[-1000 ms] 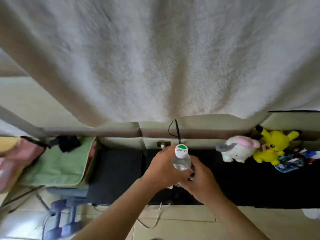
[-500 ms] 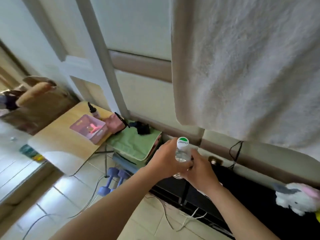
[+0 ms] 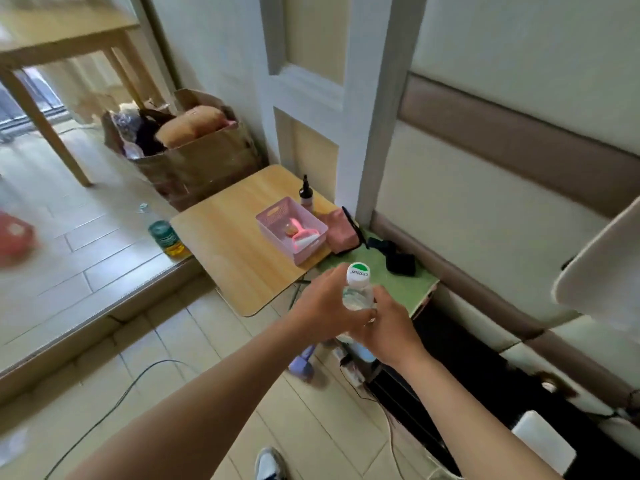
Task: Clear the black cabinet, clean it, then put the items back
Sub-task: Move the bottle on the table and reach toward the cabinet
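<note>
A clear plastic bottle [image 3: 357,292] with a white and green cap is upright in the air in front of me. My left hand [image 3: 323,308] grips its left side and my right hand [image 3: 389,327] grips its right side, so most of the body is hidden. The black cabinet [image 3: 460,355] runs low along the wall at the lower right, its top dark and mostly bare here. The bottle is held left of the cabinet's end, over the floor and near a green-topped box [image 3: 408,289].
A low wooden table [image 3: 235,251] holds a pink basket [image 3: 292,228], a small dark-capped bottle [image 3: 306,194] and a pink cloth [image 3: 341,232]. A black item [image 3: 398,259] lies on the green box. Purple dumbbell [image 3: 303,365], cables, a green bottle [image 3: 166,237] and a brown bag [image 3: 194,157] are on the floor.
My view has swung left, from the cabinet top with plush toys to the wooden table and floor. Both hands kept hold of the bottle and carried it left, away from the cabinet.
</note>
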Motion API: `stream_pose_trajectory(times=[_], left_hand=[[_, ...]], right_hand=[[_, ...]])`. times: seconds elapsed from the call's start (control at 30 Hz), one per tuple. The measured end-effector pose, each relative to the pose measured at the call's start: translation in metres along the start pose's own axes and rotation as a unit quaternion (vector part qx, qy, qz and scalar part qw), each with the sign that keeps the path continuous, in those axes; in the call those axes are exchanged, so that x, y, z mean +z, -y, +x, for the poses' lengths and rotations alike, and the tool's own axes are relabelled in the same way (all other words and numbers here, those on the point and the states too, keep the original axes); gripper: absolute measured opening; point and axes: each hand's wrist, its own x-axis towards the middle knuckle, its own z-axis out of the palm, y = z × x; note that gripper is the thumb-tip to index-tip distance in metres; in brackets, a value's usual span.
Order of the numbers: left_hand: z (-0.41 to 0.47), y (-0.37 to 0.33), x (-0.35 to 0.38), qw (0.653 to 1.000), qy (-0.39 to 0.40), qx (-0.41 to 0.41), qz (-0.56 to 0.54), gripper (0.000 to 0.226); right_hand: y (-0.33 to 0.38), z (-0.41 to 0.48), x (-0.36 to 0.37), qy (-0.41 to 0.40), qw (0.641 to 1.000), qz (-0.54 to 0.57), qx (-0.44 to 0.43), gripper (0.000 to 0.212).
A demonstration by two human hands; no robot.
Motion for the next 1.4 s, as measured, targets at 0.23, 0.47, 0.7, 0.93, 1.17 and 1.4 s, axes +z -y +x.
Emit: stream_pose_trajectory(times=[0.23,0.47,0.7,0.93,1.17,1.4], left_hand=[[0.037,0.073,-0.088,0.999,-0.04,-0.015,0.0,0.064],[0.091,0.098,-0.108,0.999,-0.036,-0.029,0.003,0.074],[0.161,0.103,-0.129,0.998,-0.021,-0.034,0.056,0.056],[0.237,0.134,-0.161,0.994,-0.021,-0.058,0.095,0.052],[0.335,0.192,-0.198,0.992,-0.027,-0.076,0.1,0.048],[0.47,0.256,-0.217,0.996,-0.035,-0.071,0.034,0.049]], right_hand=[[0.072,0.079,0.068,0.013,1.0,-0.008,-0.01,0.04],[0.075,0.148,0.079,0.037,0.999,-0.02,0.002,0.046],[0.079,0.223,0.068,0.054,0.998,-0.006,-0.027,0.051],[0.061,0.288,0.059,0.069,0.996,0.034,0.038,0.048],[0.04,0.336,0.073,0.041,0.991,0.037,0.121,0.044],[0.035,0.405,0.106,-0.011,0.972,0.076,0.224,0.041]])
